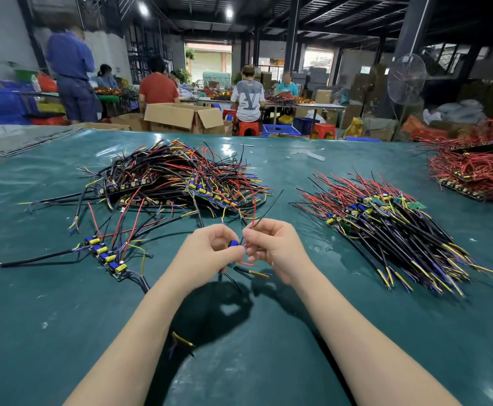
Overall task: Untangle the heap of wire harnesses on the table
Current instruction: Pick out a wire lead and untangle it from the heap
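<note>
Letter V printed on a person's shirt (pixel 249 98), small wire harness (pixel 234 243) pinched by curled left fingers (pixel 223 233), its wires (pixel 268 207) pinched by right fingers (pixel 258 233)

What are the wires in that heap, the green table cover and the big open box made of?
Heap of wire harnesses: probably smooth plastic insulation, in red, black and yellow, bending loosely. Table cover: likely glossy vinyl or coated sheet; it mirrors the lamps and creases. Open box: matte brown cardboard, seemingly, with folded flaps.
</note>
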The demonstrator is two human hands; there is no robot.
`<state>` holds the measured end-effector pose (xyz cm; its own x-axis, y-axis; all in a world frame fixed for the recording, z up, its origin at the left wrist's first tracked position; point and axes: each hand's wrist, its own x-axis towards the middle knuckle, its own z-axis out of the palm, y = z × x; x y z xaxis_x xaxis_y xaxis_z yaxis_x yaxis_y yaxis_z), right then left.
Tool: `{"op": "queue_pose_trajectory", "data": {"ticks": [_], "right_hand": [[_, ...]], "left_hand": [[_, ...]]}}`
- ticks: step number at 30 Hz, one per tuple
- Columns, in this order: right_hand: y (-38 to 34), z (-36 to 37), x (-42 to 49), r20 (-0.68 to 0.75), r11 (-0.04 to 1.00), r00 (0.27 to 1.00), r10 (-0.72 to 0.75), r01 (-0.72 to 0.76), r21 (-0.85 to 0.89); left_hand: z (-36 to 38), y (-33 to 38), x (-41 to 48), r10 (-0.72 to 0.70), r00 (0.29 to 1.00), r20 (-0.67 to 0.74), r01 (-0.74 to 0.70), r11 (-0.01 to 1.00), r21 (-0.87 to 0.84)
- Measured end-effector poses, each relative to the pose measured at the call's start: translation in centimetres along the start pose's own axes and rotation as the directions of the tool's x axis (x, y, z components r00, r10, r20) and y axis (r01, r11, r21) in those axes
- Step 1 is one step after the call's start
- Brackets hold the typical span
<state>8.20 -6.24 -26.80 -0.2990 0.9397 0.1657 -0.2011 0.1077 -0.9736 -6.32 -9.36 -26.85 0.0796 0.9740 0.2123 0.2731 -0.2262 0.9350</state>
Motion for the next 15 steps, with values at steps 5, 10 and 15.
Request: {"op": "queue_pose_trajectory", "data": {"ticks": [5,10,15], "right_hand": [[-0.1,0.3,0.0,0.067,0.984,0.996,0.051,-0.062,0.170],[-0.4,0.0,-0.2,0.065,0.857,0.987,0.148,-0.161,0.489],[-0.2,-0.9,0.4,-0.068,0.720,0.973,0.220,-0.115,0.685]], "left_hand": [[0.3,0.1,-0.5,0.160,0.980,-0.117,-0.124,0.955,0.269],[1.4,0.7,-0.9,0.126,0.987,-0.095,-0.104,0.973,0.208],[2.1,0.9,-1.0,-0.046,0.995,0.083,0.038,0.995,0.097]]}}
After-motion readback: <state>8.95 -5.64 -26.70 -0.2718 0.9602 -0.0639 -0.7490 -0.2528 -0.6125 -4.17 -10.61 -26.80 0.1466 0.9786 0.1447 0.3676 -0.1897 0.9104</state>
